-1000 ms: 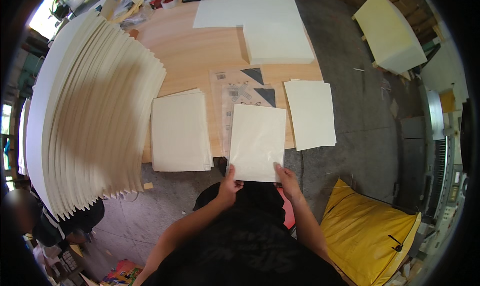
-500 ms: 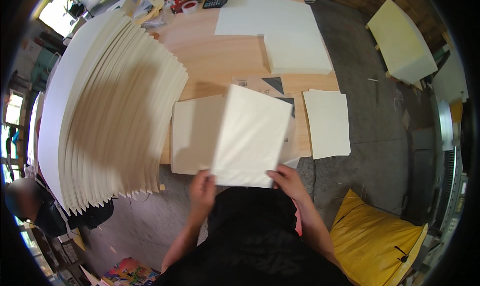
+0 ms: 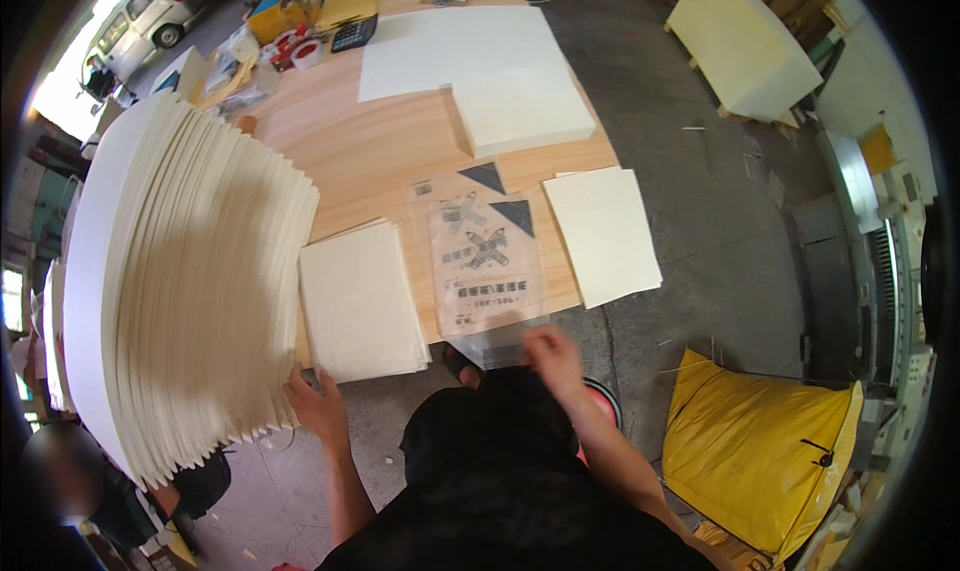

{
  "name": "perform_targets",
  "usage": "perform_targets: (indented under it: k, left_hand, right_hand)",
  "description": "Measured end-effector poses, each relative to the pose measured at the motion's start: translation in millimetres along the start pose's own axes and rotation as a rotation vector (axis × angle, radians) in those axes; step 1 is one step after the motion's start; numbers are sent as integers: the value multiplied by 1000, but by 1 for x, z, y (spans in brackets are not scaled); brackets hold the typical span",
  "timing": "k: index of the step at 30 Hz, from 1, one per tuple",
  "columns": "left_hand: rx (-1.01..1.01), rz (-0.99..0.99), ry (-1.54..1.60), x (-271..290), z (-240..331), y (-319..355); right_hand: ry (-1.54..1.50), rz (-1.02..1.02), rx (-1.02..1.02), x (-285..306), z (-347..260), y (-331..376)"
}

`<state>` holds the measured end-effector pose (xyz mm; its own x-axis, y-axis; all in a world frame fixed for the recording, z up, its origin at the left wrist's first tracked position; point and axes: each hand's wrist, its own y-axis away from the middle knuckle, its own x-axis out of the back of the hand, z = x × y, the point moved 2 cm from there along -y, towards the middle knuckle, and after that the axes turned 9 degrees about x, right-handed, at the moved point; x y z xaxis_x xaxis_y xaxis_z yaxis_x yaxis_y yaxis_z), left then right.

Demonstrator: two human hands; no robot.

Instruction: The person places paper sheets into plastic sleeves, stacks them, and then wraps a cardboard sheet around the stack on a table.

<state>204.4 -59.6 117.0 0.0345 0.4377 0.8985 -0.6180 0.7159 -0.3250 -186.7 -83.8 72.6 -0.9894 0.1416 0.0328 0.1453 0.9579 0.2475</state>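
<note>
van (image 3: pixel 140 16) far left. calculator (image 3: pixel 354 33) on table (image 3: pixel 365 171), far left; tape rolls (image 3: pixel 308 57) just left of it, yellow envelope (image 3: pixel 345 7) just beyond. pale block (image 3: pixel 742 51) far right, yellow sack (image 3: pixel 755 451) near right, both above floor (image 3: pixel 710 241).

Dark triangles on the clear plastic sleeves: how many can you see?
2: the far triangle is at the top right of the farther sleeve, the near triangle at the top right of the nearer sleeve. More may lie hidden.

Rows of dark lettering (image 3: pixel 490 295) are printed on the clear plastic sleeve (image 3: pixel 488 272).
</note>
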Motion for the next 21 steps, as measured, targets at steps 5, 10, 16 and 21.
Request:
perform_targets:
  k: [5, 10, 16, 21]
  left_hand:
    - [-295, -592, 638, -7, 107, 26]
    - [-912, -622, 420, -43, 181, 60]
    - [-852, -547, 297, -82, 194, 45]
    - [-812, -582, 222, -87, 209, 34]
  right_hand:
    - [-627, 534, -203, 113, 26, -13]
    - [-914, 573, -256, 111, -9, -40]
    - [-847, 576, -148, 137, -10, -56]
    - [-776, 410, -218, 141, -36, -86]
